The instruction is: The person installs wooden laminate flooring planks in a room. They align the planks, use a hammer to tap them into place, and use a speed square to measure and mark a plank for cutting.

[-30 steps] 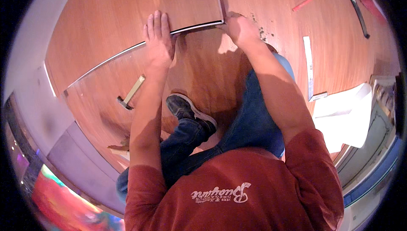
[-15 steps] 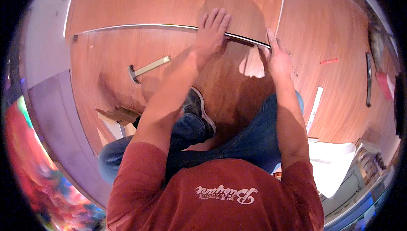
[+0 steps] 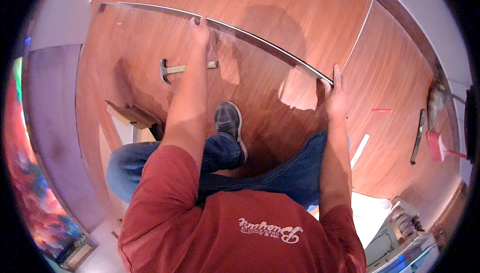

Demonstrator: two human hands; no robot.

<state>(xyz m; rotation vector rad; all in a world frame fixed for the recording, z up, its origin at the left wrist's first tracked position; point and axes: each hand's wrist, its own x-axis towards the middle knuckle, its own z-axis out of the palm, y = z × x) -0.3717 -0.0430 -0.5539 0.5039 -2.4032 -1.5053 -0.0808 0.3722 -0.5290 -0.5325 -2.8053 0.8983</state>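
The long floor plank [image 3: 220, 58] runs from far left to near right, its far edge gripped by the left hand [image 3: 201, 28] and its right end by the right hand [image 3: 336, 95].

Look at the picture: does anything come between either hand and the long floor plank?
No. The left hand and right hand both grip the plank directly; the hammer lies beyond it.

Floor plank [image 3: 150, 38] reddish-brown wood grain, pale silvery edge. Floor [image 3: 280, 13] same warm reddish-brown grain. Hammer [image 3: 185, 68]: dark head, tan handle. Shoe [image 3: 229, 120] dark grey, light sole. Jeans [image 3: 285, 173] dark blue. Shirt [image 3: 235, 228] brick red, white print. Brush [image 3: 440, 148] pinkish red. Left wall [image 3: 45, 123] dull purple.
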